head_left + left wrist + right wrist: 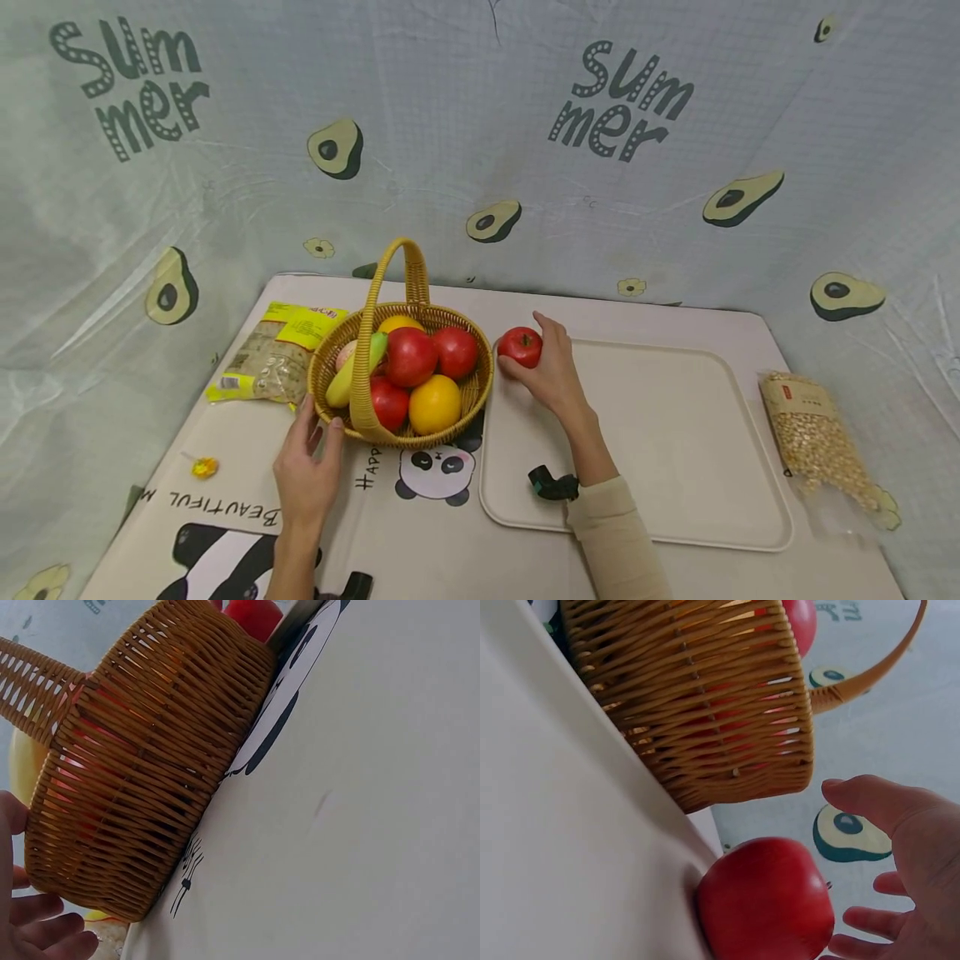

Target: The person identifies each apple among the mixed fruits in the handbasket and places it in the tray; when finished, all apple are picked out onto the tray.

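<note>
A wicker basket (405, 437) with a tall arched handle holds several red fruits (411, 357), oranges (435, 405) and a banana (341, 388). My left hand (307, 467) is at its near left side, thumb and fingers spread along the wicker (150, 750) with fingertips right at the rim. A single red apple (517, 343) sits at the far left corner of the beige tray (637, 450), just right of the basket. Over that apple (765, 900) is my right hand (551, 367), thumb and fingers spread to either side of it; a gap shows between thumb and apple in the right wrist view.
Behind the basket's left side lies a yellow-labelled plastic bag (273, 354). A small yellow wrapped candy (204, 467) is on the printed tablecloth at left. To the right of the tray stands a clear bag of pale grains (813, 433). A patterned curtain (420, 100) hangs behind the table.
</note>
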Available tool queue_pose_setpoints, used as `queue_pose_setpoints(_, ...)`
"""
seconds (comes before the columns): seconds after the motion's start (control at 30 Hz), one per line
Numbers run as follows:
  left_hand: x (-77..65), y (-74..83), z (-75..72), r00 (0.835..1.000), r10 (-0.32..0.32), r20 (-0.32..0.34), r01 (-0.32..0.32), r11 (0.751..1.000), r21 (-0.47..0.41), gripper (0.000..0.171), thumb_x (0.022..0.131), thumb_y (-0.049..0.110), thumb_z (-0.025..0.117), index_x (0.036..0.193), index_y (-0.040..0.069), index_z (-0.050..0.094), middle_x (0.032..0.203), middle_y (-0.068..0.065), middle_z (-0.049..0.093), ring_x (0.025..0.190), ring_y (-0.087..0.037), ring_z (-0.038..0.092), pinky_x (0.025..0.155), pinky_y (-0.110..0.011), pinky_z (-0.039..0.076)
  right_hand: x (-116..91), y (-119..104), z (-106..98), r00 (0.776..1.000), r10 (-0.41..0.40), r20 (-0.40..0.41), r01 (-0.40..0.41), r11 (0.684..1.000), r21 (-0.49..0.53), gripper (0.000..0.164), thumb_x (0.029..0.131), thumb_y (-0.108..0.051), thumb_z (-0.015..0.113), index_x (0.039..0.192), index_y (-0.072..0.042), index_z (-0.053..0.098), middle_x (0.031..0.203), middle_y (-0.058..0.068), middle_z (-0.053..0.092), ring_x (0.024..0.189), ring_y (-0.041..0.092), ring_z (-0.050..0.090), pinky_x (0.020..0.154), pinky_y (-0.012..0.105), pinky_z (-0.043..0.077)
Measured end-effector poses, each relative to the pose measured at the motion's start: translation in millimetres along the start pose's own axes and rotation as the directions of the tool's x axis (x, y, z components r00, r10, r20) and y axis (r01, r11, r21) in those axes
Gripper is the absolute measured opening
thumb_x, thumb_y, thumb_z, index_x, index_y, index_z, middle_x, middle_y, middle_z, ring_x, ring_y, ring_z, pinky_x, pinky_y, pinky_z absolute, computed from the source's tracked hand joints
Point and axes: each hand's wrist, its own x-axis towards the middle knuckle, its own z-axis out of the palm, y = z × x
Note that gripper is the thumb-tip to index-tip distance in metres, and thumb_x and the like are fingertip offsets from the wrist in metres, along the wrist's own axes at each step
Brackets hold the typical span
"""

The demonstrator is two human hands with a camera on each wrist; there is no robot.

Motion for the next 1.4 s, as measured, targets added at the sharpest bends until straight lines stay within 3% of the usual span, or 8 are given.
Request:
queue_pose_setpoints(0.43, 0.1, 1.3, 0.2, 1.000, -0.010, 0.007, 0.010, 1.000, 0.010, 0.055, 0.100, 0.021, 0.061, 0.150, 0.005, 0.045, 0.152, -0.019, 0.048, 0.134, -0.039, 0.054, 0.094, 0.004, 0.036, -1, -30, -2, 0.994, -0.104, 0.043, 0.106, 0.993, -0.057, 0.088, 0.082, -0.035, 0.078, 0.153, -0.011, 0.033, 0.156, 0.013, 0.035, 0.136, 0.034, 0.042, 0.099, 0.052, 0.056)
queue_pose_setpoints(0.77, 0.0, 1.4, -0.7, 1.000, -0.018, 0.014, 0.018, 1.000, 0.008, 0.056, 0.100, 0.023, 0.061, 0.151, 0.006, 0.044, 0.153, -0.017, 0.048, 0.135, -0.037, 0.054, 0.094, 0.004, 0.037, 0, -56, 0, 0.975, -0.192, 0.113, 0.204, 0.973, -0.111, 0.090, 0.083, -0.042, 0.077, 0.156, -0.015, 0.031, 0.160, 0.011, 0.032, 0.146, 0.032, 0.033, 0.115, 0.055, 0.042)
queue_pose_setpoints(0.97, -0.6, 0.3, -0.7, 1.000, -0.016, 0.017, 0.016, 1.000, 0.010, 0.056, 0.100, 0.023, 0.061, 0.151, 0.006, 0.044, 0.153, -0.017, 0.048, 0.135, -0.038, 0.054, 0.094, 0.003, 0.037, 0, -66, 2, 0.963, -0.220, 0.153, 0.239, 0.964, -0.115, 0.091, 0.082, -0.042, 0.078, 0.156, -0.016, 0.031, 0.161, 0.010, 0.031, 0.146, 0.031, 0.033, 0.115, 0.055, 0.042)
queue_pose_setpoints(1.4, 0.0, 1.6, -1.3, 0.999, -0.034, 0.021, 0.033, 0.999, 0.028, 0.056, 0.101, 0.026, 0.060, 0.151, 0.008, 0.044, 0.154, -0.015, 0.048, 0.136, -0.035, 0.054, 0.099, -0.031, 0.049, 4, -91, 15, 0.922, -0.298, 0.247, 0.339, 0.930, -0.145, 0.092, 0.082, -0.045, 0.079, 0.156, -0.021, 0.031, 0.161, 0.005, 0.032, 0.145, 0.026, 0.035, 0.110, 0.052, 0.048)
